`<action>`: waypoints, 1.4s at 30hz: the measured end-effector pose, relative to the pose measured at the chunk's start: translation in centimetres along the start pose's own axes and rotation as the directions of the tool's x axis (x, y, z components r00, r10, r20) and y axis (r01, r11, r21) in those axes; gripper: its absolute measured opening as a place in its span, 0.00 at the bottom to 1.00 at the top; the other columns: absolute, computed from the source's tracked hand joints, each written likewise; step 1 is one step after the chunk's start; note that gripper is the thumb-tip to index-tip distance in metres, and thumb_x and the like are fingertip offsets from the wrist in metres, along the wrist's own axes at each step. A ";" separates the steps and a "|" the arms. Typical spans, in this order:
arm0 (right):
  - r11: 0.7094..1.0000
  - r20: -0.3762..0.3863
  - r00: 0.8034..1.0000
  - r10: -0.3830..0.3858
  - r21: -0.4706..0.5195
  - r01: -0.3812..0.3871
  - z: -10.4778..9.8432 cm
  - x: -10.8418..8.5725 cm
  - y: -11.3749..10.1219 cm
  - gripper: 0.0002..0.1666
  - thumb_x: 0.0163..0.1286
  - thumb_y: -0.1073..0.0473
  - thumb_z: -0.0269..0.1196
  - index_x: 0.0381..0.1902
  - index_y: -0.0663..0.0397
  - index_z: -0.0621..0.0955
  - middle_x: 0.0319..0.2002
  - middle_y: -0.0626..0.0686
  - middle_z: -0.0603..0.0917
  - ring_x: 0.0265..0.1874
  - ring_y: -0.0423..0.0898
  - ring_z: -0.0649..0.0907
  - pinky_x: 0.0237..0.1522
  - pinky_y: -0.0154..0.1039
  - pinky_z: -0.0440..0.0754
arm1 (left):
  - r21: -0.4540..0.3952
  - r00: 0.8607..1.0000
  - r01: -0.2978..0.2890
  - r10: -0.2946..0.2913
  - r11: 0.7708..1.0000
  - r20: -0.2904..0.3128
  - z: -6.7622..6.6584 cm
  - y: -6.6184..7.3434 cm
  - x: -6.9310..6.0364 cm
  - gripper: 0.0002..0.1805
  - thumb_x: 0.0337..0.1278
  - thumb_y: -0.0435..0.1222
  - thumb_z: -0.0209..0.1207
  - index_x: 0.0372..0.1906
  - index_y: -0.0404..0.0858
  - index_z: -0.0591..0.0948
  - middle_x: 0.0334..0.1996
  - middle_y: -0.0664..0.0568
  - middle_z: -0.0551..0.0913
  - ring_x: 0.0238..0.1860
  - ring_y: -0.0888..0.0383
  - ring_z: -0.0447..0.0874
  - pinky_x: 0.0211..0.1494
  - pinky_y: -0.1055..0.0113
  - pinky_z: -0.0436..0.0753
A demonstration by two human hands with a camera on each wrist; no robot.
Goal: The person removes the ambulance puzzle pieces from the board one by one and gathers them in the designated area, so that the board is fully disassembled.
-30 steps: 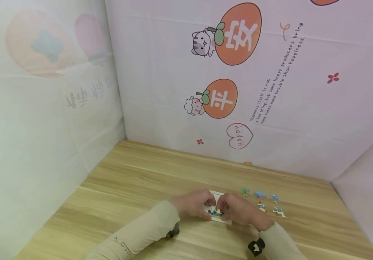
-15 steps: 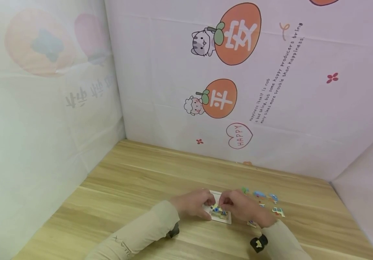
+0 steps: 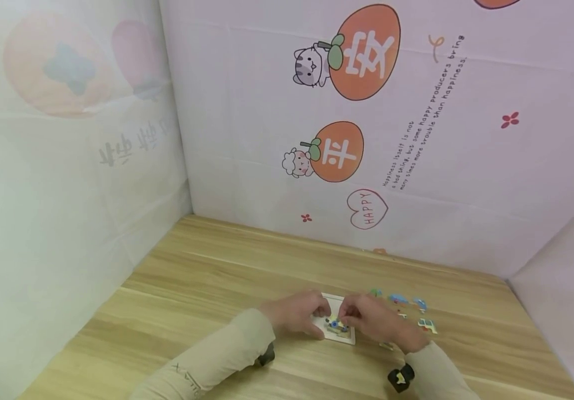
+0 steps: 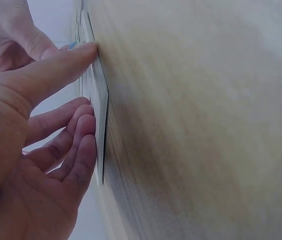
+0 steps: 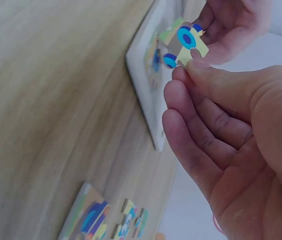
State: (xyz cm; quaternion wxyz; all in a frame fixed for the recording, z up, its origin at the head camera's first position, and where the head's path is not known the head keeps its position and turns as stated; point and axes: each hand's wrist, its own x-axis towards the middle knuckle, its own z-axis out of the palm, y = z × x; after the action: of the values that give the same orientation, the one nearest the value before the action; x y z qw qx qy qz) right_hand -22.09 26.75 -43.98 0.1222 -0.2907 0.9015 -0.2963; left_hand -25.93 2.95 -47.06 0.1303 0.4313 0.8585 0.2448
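Observation:
My right hand (image 3: pixel 369 318) pinches a jigsaw piece (image 5: pixel 186 39) between thumb and forefinger. The piece is yellow with blue ring shapes and is tilted above a white puzzle board (image 3: pixel 333 301). In the right wrist view the other fingers are loosely curled beside the board. My left hand (image 3: pixel 297 314) holds the board's left side, with its thumb on the edge and curled fingertips touching the board, as the left wrist view shows. Part of a printed or pieced picture shows on the board under the held piece; the hands hide some of it.
Several loose puzzle pieces lie right of the board, among them a blue one (image 3: pixel 398 299), a green one (image 3: pixel 376 292) and a yellow-white one (image 3: pixel 427 325). One piece (image 5: pixel 93 217) lies nearer, partly hidden in the head view. Printed cloth walls (image 3: pixel 247 111) enclose the wooden table (image 3: pixel 207 289).
My right hand has shifted slightly up and right from the board's lower part, uncovering more of its picture. The piece has turned slightly in its fingers. My left hand has stayed on the board.

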 end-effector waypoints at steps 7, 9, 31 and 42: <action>1.000 -0.005 1.000 -0.006 0.014 0.007 0.0 -0.2 0.6 0.05 0.77 0.65 0.63 0.38 0.53 0.84 0.34 0.47 0.87 0.30 0.31 0.79 0.32 0.29 0.81 | -0.028 1.000 0.010 -0.010 1.000 0.001 -0.1 0.2 -0.4 0.27 0.53 0.41 0.79 0.57 0.38 0.84 0.49 0.56 0.83 0.47 0.69 0.77 0.57 0.77 0.80; 0.999 -0.014 1.000 -0.014 0.030 0.014 -0.2 -0.5 0.6 0.05 0.78 0.64 0.63 0.39 0.53 0.84 0.35 0.48 0.87 0.31 0.32 0.80 0.34 0.30 0.82 | -0.042 1.000 0.010 -0.010 0.999 0.002 -0.2 0.3 -0.4 0.27 0.54 0.41 0.79 0.57 0.37 0.84 0.49 0.55 0.83 0.48 0.68 0.78 0.57 0.76 0.80; 0.996 -0.133 0.989 -0.071 -0.061 0.063 -4.1 -9.0 4.9 0.07 0.76 0.67 0.64 0.36 0.51 0.81 0.30 0.43 0.84 0.29 0.28 0.77 0.28 0.30 0.79 | -0.026 1.000 -0.011 0.011 1.000 0.001 0.1 -0.1 0.0 0.26 0.54 0.40 0.79 0.57 0.37 0.84 0.47 0.55 0.83 0.46 0.68 0.77 0.57 0.77 0.79; 0.997 -0.096 0.995 -0.021 -0.079 0.013 -5.3 -11.7 7.4 0.07 0.74 0.69 0.65 0.36 0.51 0.82 0.32 0.42 0.82 0.31 0.28 0.75 0.28 0.30 0.78 | -0.035 1.000 0.004 -0.004 0.999 -0.003 0.2 -0.2 0.0 0.26 0.54 0.41 0.79 0.57 0.39 0.83 0.47 0.57 0.82 0.47 0.69 0.76 0.57 0.77 0.79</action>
State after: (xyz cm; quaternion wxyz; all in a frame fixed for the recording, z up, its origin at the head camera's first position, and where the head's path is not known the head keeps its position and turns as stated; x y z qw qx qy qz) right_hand -18.15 41.05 -43.74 0.0644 -0.2882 0.9148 -0.2756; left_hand -25.96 2.89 -47.36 0.1370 0.4270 0.8551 0.2602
